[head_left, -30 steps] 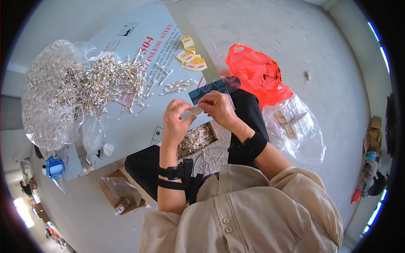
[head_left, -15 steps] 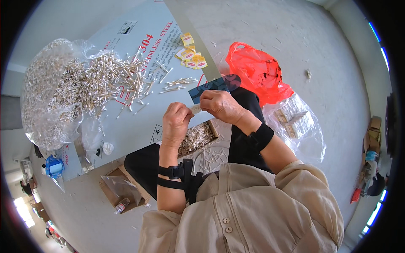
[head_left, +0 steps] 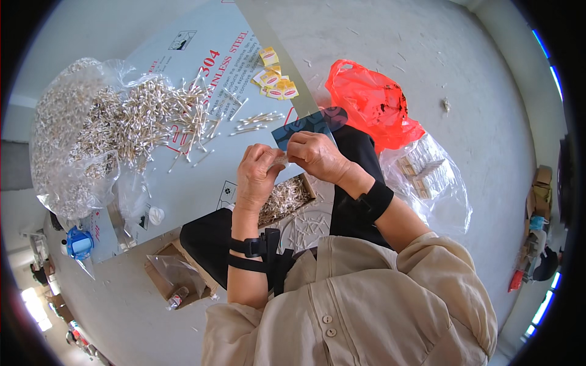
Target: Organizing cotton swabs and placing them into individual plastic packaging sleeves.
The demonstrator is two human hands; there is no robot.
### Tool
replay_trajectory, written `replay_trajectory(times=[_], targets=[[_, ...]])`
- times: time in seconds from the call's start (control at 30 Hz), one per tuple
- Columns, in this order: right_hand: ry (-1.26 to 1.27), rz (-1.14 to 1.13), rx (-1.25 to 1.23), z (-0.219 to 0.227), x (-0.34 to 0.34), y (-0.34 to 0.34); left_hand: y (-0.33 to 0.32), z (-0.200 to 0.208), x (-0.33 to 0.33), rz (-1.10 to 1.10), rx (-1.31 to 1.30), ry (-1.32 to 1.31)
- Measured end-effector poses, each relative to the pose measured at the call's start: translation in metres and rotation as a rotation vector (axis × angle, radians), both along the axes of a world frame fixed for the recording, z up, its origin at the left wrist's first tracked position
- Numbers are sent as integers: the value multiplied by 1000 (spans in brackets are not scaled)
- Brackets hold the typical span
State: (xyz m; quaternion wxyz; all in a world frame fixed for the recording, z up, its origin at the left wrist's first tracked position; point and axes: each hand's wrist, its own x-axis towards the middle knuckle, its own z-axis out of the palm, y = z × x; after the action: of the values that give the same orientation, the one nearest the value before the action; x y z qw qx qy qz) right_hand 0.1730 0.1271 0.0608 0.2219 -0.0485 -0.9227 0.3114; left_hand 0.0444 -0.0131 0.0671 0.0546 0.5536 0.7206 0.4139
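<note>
My left hand point(head_left: 257, 175) and my right hand point(head_left: 317, 156) meet over the near edge of the table. Both are closed, thumbs and fingers pinching a small whitish, partly see-through packet point(head_left: 280, 161) from its two sides; fingers cover much of it. Just beyond my right hand lies a dark blue patterned sheet point(head_left: 285, 133). Below my hands, a cardboard box point(head_left: 311, 186) holds many loose cotton swabs point(head_left: 282, 200). On the table to the left spreads a big heap of cotton swabs point(head_left: 131, 119), spilling from a large clear bag point(head_left: 58, 146). A smaller row of swabs point(head_left: 256, 121) lies nearer.
Yellow-and-white small cards point(head_left: 276, 83) lie at the right edge of the film-covered table point(head_left: 177, 67). Right of my knees are a red plastic bag point(head_left: 366, 100) and a clear bag with white packets point(head_left: 422, 174). An open carton point(head_left: 183, 271) stands on the floor at left.
My hands have drawn slightly closer together, and the left fingers have shifted along the packet. Less of the packet's dotted face shows now.
</note>
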Motion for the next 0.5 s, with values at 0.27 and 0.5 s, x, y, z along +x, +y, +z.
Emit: replay_trajectory(times=[0.27, 0.5], targets=[[112, 23, -18, -7, -2, -4, 0, -15, 4, -37, 102, 76], [134, -58, -164, -8, 4, -10, 0, -15, 11, 118, 64, -404]])
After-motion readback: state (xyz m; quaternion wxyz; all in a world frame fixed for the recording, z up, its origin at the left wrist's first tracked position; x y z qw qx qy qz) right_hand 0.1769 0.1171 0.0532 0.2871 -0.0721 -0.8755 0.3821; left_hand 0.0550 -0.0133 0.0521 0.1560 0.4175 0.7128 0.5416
